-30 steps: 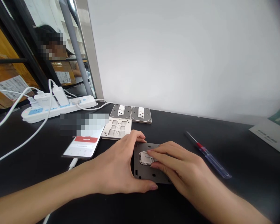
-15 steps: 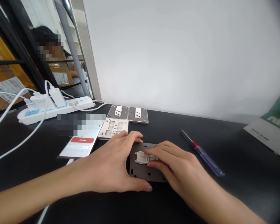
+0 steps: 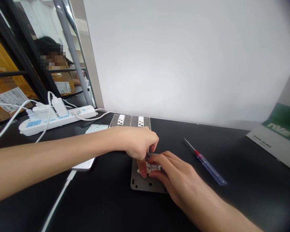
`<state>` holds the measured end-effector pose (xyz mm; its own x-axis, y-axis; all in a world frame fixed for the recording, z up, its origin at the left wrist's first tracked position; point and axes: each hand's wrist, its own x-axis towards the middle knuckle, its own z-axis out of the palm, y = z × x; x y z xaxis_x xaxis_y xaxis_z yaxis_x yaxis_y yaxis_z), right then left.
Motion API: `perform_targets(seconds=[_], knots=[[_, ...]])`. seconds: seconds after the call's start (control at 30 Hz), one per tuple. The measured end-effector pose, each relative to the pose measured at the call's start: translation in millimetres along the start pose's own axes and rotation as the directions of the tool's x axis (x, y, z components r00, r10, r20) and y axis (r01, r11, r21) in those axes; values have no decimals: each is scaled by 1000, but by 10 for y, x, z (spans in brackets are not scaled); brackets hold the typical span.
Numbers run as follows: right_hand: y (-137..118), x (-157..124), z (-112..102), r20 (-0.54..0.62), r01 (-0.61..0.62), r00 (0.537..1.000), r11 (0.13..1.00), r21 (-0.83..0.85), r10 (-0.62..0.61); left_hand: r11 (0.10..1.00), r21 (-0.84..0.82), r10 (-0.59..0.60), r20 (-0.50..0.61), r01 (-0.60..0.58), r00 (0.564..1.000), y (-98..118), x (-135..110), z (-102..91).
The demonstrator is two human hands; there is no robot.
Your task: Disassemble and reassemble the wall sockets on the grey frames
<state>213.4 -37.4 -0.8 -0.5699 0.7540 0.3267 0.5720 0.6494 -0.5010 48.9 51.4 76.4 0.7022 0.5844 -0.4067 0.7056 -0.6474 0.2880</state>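
Note:
A dark grey square plate [image 3: 145,185] lies on the black tabletop in front of me, with a small white plastic module [image 3: 155,168] at its middle. My right hand [image 3: 181,175] rests over the plate's right side, thumb and fingers pinching the module. From the upper left, my left hand [image 3: 141,141] reaches over the plate with curled fingers, and one digit pokes down onto the left end of the module. The tips of the curled fingers are partly hidden. Behind the hands stand two similar plates with white socket modules [image 3: 121,120].
On the left a phone [image 3: 83,165] is plugged into a white cable [image 3: 59,196]. A power strip [image 3: 58,120] with chargers sits behind it. A clear-handled screwdriver [image 3: 211,169] lies right, near a green and white box [image 3: 277,129]. Another person shows beyond the shelf.
My left hand has lifted from the plate's left edge, curled up and brought a digit down on the white module. My right hand stays at the module. The view has shifted slightly.

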Motion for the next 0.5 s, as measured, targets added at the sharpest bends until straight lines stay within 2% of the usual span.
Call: perform_targets(seconds=[0.23,0.37,0.5], knots=[[20,5,-2,7,52,999,999,-12,-52,1000,-5,22,3,-22,1000,-31,31,33],[14,5,-10,24,33,999,999,-12,-32,999,-13,35,-19,-35,999,-77,18,58],[-1,22,-15,10,-42,999,999,-8,42,991,-98,99,35,-95,994,-197,51,0]])
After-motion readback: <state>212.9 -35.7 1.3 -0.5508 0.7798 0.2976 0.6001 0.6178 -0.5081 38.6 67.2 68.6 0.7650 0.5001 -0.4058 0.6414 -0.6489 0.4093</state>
